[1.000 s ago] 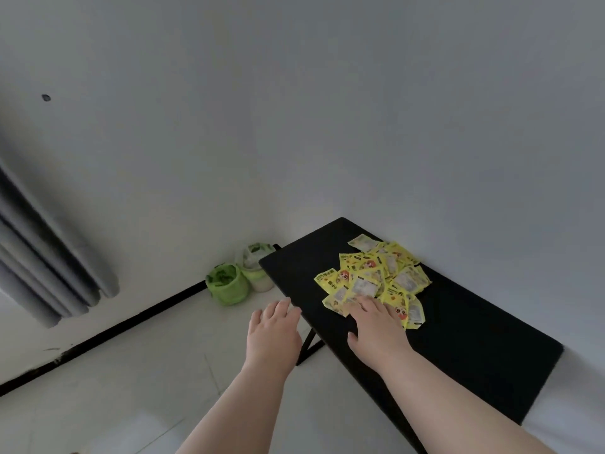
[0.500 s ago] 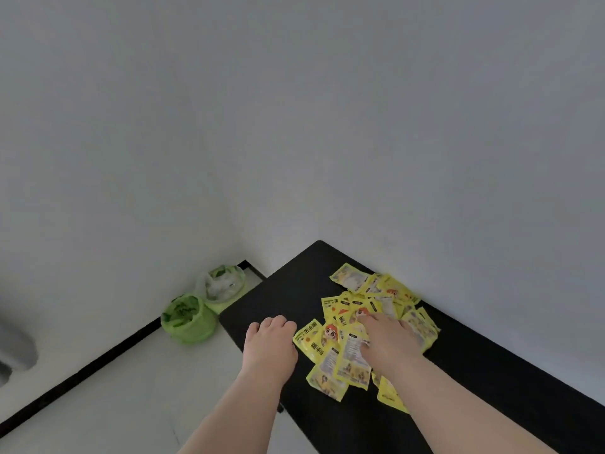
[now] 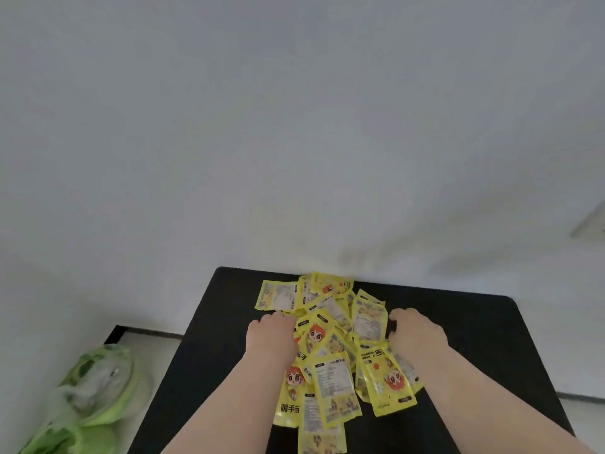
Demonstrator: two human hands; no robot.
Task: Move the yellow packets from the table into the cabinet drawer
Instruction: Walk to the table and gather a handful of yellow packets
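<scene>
A loose pile of several yellow packets [image 3: 330, 358] with cartoon faces lies on the black table [image 3: 484, 326], reaching from its far edge toward me. My left hand [image 3: 271, 337] rests on the pile's left side, palm down, fingers bent onto the packets. On the right flank of the pile, my right hand [image 3: 415, 335] has its fingers curled down to the tabletop, just apart from the nearest packet. Neither hand lifts a packet. No cabinet or drawer is in view.
The table stands against a plain white wall [image 3: 294, 142]. Green plastic bags [image 3: 91, 398] sit on the pale floor to the table's left. Bare black tabletop lies to the right of the pile.
The view has swung to face the table squarely. My left hand moved from the table's edge onto the pile, and my right hand shifted from the top of the pile to its right side.
</scene>
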